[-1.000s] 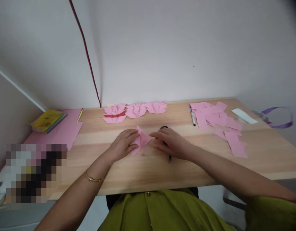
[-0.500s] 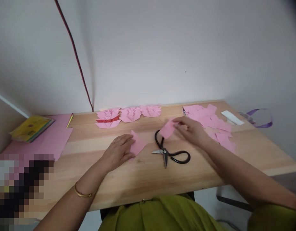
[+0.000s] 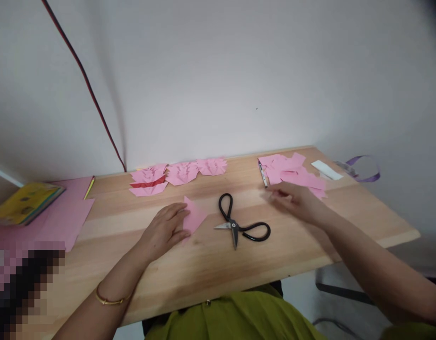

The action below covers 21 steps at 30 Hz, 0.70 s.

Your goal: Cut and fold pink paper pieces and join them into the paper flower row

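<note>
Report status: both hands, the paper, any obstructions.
Left hand on pink paper, thumb and fingers spread. Right hand by pink pile, grip unclear. Black-handled scissors lying open between hands.

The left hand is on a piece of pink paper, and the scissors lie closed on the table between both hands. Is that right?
Not quite: the scissors are open, as the head view shows, with their blades spread apart. The left hand is on the pink paper, and the scissors lie on the table between this hand and the right hand.
</note>
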Motion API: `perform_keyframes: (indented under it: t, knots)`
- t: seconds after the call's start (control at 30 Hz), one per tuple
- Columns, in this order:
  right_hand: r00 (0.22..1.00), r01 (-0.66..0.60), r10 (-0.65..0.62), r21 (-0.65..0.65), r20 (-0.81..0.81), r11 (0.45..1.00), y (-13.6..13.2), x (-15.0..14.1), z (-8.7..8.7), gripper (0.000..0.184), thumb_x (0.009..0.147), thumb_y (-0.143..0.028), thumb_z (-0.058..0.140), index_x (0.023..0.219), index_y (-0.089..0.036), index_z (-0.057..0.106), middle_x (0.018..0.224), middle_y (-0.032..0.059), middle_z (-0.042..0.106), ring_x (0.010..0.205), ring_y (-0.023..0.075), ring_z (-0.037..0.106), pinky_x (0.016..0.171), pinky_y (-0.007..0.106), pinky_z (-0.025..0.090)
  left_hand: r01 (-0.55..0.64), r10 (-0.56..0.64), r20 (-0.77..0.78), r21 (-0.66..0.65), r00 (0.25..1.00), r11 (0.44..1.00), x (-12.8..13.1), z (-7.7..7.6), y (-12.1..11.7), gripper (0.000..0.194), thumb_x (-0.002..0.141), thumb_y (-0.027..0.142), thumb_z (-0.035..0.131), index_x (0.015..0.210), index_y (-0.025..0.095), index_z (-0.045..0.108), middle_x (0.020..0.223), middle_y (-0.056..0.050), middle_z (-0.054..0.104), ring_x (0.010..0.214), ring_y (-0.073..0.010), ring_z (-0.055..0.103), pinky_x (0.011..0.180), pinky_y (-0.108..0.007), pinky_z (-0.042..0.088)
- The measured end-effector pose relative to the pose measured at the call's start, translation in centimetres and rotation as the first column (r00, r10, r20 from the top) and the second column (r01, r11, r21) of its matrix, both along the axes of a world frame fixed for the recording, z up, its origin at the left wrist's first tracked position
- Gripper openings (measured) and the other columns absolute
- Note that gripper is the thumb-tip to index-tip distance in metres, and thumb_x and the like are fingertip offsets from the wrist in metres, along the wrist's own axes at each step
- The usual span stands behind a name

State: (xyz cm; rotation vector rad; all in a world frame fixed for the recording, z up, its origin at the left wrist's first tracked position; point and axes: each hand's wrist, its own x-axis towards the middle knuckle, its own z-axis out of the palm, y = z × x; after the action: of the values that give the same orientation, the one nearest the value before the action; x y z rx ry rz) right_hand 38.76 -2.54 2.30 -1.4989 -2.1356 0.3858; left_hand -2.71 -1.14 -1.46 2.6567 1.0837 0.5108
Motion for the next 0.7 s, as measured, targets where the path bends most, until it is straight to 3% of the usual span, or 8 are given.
perform_keyframes:
  t: [0.07,0.13,0.37,0.47,0.57,0.7]
  knots:
    - [0.979,-0.202,0.199,-0.125,-0.037,0.971,-1.4,-3.1,0.1,0.025,0.089,-0.035,0.054,0.108,-0.02,0.06,0.103,0.0092,0.065,0.091,0.0201,0.062,0.076,0.033,0.052,-0.004,0.004,-0.001,-0.005,1.0,1.0,0.1,0.1,0.0,0.05,0.085,0.046,0.056,0.13,0.023,0.052,0.137,-0.014,0.05,0.127,-0.0303,0.045,0.104,-0.05,0.04]
    - [0.923,-0.382,0.383,-0.187,-0.027,0.905,-2.4,-5.3,0.0,0.021,0.089,-0.032,0.055,0.105,-0.02,0.062,0.104,0.0096,0.063,0.096,0.02,0.06,0.082,0.034,0.051,-0.008,0.008,0.0,-0.009,1.0,1.0,0.1,0.1,-0.1,0.05,0.086,0.046,0.056,0.13,0.023,0.051,0.138,-0.014,0.049,0.127,-0.03,0.045,0.104,-0.05,0.039]
    - [0.896,-0.401,0.422,-0.155,0.136,0.903,-3.6,-7.7,-0.7,0.018,0.094,-0.023,0.045,0.086,-0.018,0.06,0.088,0.0079,0.061,0.083,0.019,0.055,0.073,0.033,0.047,0.008,-0.008,0.011,-0.014,1.0,1.0,0.1,0.2,-0.2,0.061,0.079,0.054,0.061,0.129,0.02,0.052,0.137,-0.016,0.049,0.127,-0.0319,0.044,0.104,-0.051,0.039]
    - [0.909,-0.363,0.373,-0.087,0.186,0.928,-3.3,-7.0,-0.5,0.016,0.093,-0.021,0.045,0.089,-0.018,0.06,0.088,0.0084,0.062,0.082,0.02,0.056,0.073,0.034,0.047,0.026,-0.026,0.002,-0.011,1.0,1.0,0.1,0.3,-0.3,0.067,0.076,0.059,0.062,0.129,0.021,0.051,0.138,-0.017,0.047,0.128,-0.0329,0.043,0.103,-0.052,0.038]
    - [0.948,-0.207,0.196,0.02,0.25,0.978,-2.0,-4.5,-0.1,0.017,0.092,-0.024,0.044,0.091,-0.018,0.059,0.086,0.0095,0.062,0.078,0.022,0.057,0.069,0.036,0.045,0.05,-0.05,-0.016,-0.007,0.999,0.999,0.1,0.4,-0.4,0.068,0.074,0.061,0.062,0.128,0.021,0.052,0.138,-0.017,0.046,0.128,-0.0336,0.042,0.103,-0.052,0.037]
    - [0.947,-0.008,-0.058,0.205,0.316,0.979,0.9,0.9,-0.6,0.022,0.092,-0.031,0.043,0.086,-0.018,0.059,0.081,0.014,0.063,0.077,0.0276,0.057,0.066,0.039,0.042,0.055,-0.055,-0.028,-0.008,0.998,0.998,0.2,0.5,-0.4,0.067,0.075,0.061,0.062,0.128,0.021,0.053,0.138,-0.017,0.045,0.129,-0.0336,0.04,0.103,-0.052,0.036]
